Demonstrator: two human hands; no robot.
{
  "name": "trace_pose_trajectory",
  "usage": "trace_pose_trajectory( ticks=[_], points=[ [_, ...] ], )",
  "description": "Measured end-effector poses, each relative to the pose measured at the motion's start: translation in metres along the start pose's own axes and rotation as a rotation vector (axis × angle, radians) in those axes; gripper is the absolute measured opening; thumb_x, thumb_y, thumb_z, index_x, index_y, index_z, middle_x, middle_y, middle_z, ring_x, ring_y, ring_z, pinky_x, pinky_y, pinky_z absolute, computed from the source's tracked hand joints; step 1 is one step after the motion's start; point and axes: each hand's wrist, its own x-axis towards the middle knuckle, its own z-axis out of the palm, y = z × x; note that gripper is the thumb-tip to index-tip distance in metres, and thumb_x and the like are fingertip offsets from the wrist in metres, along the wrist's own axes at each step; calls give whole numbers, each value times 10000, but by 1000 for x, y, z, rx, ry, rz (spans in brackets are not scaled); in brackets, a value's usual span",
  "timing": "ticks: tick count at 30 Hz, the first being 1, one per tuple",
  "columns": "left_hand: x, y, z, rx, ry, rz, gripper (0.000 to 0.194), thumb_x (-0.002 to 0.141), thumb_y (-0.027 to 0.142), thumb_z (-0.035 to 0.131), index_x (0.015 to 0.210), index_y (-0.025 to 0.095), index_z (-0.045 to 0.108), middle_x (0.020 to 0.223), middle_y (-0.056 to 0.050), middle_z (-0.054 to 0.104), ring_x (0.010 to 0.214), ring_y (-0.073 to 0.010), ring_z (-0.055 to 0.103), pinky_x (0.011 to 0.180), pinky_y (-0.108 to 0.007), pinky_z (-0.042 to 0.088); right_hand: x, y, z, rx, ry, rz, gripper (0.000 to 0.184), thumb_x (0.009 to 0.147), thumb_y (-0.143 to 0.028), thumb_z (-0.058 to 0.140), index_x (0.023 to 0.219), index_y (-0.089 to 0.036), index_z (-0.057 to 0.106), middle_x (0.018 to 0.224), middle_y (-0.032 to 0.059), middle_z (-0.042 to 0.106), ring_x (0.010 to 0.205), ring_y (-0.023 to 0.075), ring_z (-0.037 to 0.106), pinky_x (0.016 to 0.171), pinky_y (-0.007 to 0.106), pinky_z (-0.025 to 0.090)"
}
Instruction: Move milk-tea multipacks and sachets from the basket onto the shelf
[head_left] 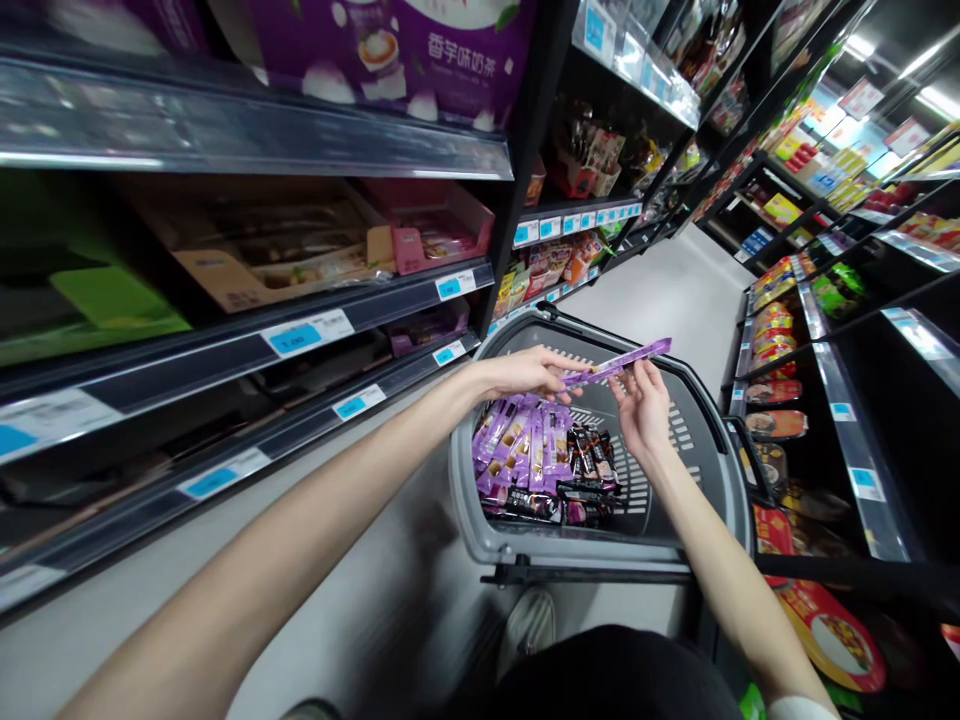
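Note:
Both hands hold one long purple snack packet (619,362) above a grey shopping basket (697,415). My left hand (525,373) pinches the packet's near end with closed fingers. My right hand (641,405) is raised under its middle, fingertips touching it. In the basket lie several purple snack packets (521,445) and some dark ones (589,470).
Dark store shelves (247,320) with boxed goods and blue price tags run along the left. More shelves (832,390) with packaged food line the right. A pale aisle floor (675,290) stretches ahead between them. My shoe (529,620) shows below the basket.

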Motion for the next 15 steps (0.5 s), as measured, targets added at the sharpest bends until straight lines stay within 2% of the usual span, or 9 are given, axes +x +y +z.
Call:
trace_pose_trajectory(
  ticks=[6, 9, 12, 15],
  points=[
    [1, -4, -1, 36, 67, 63, 625, 734, 33, 643, 1331, 209, 696, 1070, -72, 778, 877, -138, 683, 809, -299, 509, -17, 6, 9, -110, -168, 75, 279, 781, -455, 843, 874, -244, 686, 927, -27, 715, 866, 159, 701, 893, 376, 633],
    [2, -5, 0, 69, 123, 104, 567, 702, 24, 647, 1234, 191, 751, 1056, -62, 781, 891, -144, 675, 862, -321, 512, -22, 9, 13, -170, -151, 62, 317, 737, -429, 879, 921, -232, 711, 951, -17, 718, 937, 170, 702, 910, 365, 630],
    [2, -4, 0, 118, 185, 124, 512, 727, 56, 674, 1219, 170, 754, 1066, -80, 785, 888, -154, 682, 900, -355, 517, -22, 9, 14, -194, -118, 48, 342, 698, -378, 904, 946, -225, 724, 963, -9, 728, 958, 170, 703, 915, 358, 629],
    [3, -3, 2, 168, 203, 173, 521, 720, 104, 751, 1240, 134, 733, 1182, -121, 763, 1013, -186, 692, 982, -385, 504, -18, 8, 11, -188, -124, 64, 360, 686, -351, 903, 978, -232, 729, 1005, -1, 751, 1006, 182, 709, 934, 375, 625]
  ],
)
